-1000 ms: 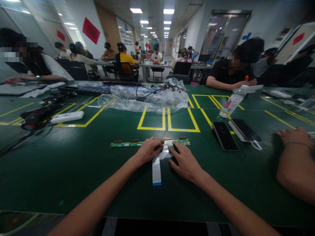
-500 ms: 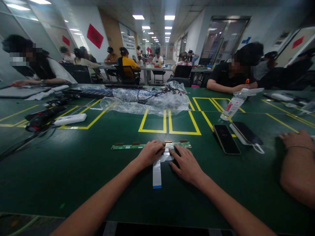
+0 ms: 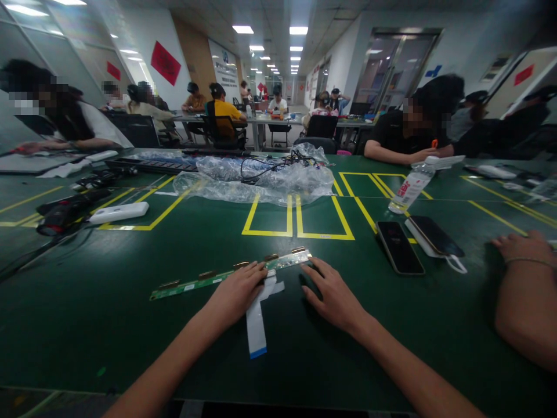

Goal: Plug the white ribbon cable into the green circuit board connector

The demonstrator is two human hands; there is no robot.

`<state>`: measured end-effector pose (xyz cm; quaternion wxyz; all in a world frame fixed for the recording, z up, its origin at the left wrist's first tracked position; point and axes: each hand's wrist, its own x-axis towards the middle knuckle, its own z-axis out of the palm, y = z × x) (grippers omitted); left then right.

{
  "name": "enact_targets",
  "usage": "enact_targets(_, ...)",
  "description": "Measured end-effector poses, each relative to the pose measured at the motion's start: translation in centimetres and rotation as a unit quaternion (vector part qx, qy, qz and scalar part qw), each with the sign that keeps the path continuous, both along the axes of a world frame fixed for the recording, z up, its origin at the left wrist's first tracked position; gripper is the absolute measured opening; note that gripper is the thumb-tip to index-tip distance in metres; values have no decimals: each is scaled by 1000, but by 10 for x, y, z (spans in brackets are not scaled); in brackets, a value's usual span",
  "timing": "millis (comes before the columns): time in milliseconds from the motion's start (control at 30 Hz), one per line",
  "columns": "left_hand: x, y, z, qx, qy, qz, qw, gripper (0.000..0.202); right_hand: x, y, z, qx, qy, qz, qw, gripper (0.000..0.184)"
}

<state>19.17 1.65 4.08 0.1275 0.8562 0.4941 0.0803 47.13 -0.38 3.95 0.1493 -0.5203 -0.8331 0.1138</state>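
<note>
A long, narrow green circuit board (image 3: 224,277) lies slanted on the table, its right end farther from me. A white flat ribbon cable (image 3: 256,325) with a blue end strip hangs from the board toward me, with a bent flap to its right. My left hand (image 3: 239,288) is closed over the board where the cable joins it, and its fingers hide part of that joint. My right hand (image 3: 333,290) is open with fingers apart, its index fingertip at or very near the board's right end. Whether that fingertip touches the board I cannot tell.
Beyond the board lie yellow tape outlines (image 3: 322,237) and a heap of clear plastic wrap (image 3: 261,183) with cables. Two phones (image 3: 400,247) (image 3: 429,229) and a bottle (image 3: 411,188) stand to the right, near a co-worker's arm (image 3: 528,290). A white device (image 3: 119,213) lies left.
The board has slid left and turned, its left end now nearer me. My left hand has moved left and nearer with it, and the cable has swung along. My right hand stays nearly in place.
</note>
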Motion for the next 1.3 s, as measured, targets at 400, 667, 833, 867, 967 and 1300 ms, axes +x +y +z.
enact_targets(400, -209, -16, -30, 1, 85, 374, 923, 69, 0, -1, -4, -14, 18, 3, 1000, 51)
enact_targets(667, -230, -4, -47, 16, 132, 423, 896, 74, -3, -1, -5, -22, 8, 3, 1000, 48)
enact_targets(833, -229, -6, -47, 35, 161, 419, 893, 73, -1, -3, -1, -31, 12, 1, 999, 48)
enact_targets(867, -225, -7, -46, 51, 168, 415, 893, 72, 0, -3, 0, -33, 13, 0, 999, 47)
enact_targets(967, -202, -8, -42, 106, 172, 366, 908, 67, 2, -4, 4, -28, 24, 3, 999, 46)
enact_targets(1300, -21, 8, -19, 106, 69, -14, 992, 49, 4, -3, -1, -16, 22, -3, 1000, 56)
